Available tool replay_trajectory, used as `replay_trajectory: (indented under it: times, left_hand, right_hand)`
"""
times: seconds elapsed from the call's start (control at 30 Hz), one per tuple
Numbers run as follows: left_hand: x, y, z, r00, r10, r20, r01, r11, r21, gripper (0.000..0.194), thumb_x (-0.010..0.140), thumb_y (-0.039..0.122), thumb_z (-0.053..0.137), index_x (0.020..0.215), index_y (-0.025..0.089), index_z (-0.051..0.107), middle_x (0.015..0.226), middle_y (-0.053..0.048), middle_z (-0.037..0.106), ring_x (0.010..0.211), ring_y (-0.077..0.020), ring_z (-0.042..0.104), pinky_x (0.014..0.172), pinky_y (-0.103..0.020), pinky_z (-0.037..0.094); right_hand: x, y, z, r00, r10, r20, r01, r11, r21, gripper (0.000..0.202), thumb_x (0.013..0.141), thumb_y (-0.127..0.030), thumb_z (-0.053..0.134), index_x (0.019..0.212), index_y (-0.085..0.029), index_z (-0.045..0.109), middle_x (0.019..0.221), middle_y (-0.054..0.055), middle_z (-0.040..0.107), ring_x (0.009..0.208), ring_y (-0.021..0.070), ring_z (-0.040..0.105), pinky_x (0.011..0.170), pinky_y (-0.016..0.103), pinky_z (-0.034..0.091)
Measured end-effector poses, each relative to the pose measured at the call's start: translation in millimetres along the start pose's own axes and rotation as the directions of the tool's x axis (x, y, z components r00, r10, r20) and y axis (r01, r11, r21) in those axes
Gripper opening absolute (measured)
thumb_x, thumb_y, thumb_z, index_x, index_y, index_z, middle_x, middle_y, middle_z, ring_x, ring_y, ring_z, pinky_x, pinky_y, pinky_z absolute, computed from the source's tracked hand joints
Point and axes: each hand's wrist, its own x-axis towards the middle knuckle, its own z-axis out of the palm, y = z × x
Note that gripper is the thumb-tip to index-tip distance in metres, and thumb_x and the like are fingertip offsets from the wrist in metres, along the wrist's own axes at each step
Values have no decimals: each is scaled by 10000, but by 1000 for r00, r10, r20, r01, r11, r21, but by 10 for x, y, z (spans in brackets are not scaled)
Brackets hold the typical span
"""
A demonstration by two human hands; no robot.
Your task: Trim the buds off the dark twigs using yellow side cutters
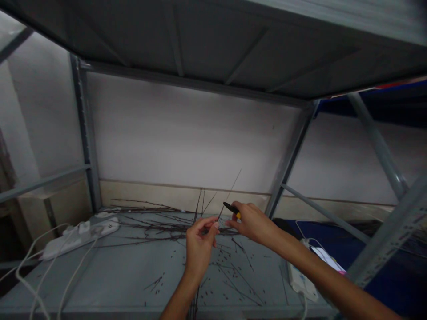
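Note:
My left hand (pixel 200 238) pinches a thin dark twig (pixel 230 192) near its lower end, and the twig points up and to the right. Just to the right, my right hand (pixel 251 222) is closed on a small pair of snips (pixel 230 207) with a black tip and a yellow part at the grip. The tip of the snips is beside the twig; I cannot tell whether the two touch. Behind and below both hands, a pile of bare twigs (pixel 156 227) lies across the grey shelf (pixel 133 271). Small dark bits and cut twig pieces (pixel 238 284) are scattered nearer the front.
A white power strip (pixel 80 238) with plugs and cables lies at the left. Another white power strip (pixel 302 282) sits at the right, near a lit phone (pixel 327 258). Grey metal posts (pixel 88 146) stand at the sides, and an upper shelf (pixel 200 49) hangs overhead.

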Motion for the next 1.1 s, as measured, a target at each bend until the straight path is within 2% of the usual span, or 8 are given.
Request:
replay_trajectory:
  times: [0.27,0.47,0.67,0.8,0.93,1.1]
  left_hand:
    - [-25,25,-31,999,35,4,-35,999,39,249,851,360,713,979,158,784,749,-38,669,504,-106,516,451,-217,408]
    - [-45,47,-55,999,42,13,-43,998,44,238,858,356,711,958,153,781,724,-25,652,489,-100,496,448,-217,395]
    - [-63,62,-75,1000,11,-2,-11,1000,25,255,853,373,715,966,151,774,740,-29,667,486,-99,501,443,-212,400]
    - [-49,70,-77,1000,3,-10,-4,1000,-7,281,844,385,723,983,146,771,739,-34,662,481,-98,494,424,-205,388]
    - [-32,78,-67,1000,-5,-14,4,1000,-6,283,829,394,737,958,146,779,736,-42,671,484,-103,502,421,-206,394]
    - [-30,52,-48,1000,-26,-9,26,1000,-17,286,829,392,734,959,143,782,740,-38,673,443,-86,475,394,-206,380]
  right_hand:
    - [61,24,46,996,-78,48,80,995,-53,265,858,-412,703,967,-171,693,905,97,735,913,242,697,750,273,465]
    - [105,108,121,991,-122,58,127,988,-90,343,838,-480,725,945,-156,695,903,112,722,895,253,686,738,275,466]
    - [84,-7,92,986,-166,33,167,985,-37,285,954,-421,588,897,-167,703,833,101,734,846,232,698,708,260,455]
    - [99,-67,71,993,-106,45,105,994,11,396,909,-537,617,898,-152,712,800,109,749,723,225,704,618,266,441]
    - [143,-38,68,994,-106,35,109,990,-89,597,901,-689,527,750,-149,732,728,147,736,719,260,710,620,292,450]
    - [191,7,33,995,-96,37,101,973,-206,727,884,-783,429,802,-138,755,756,171,729,745,284,722,655,312,484]
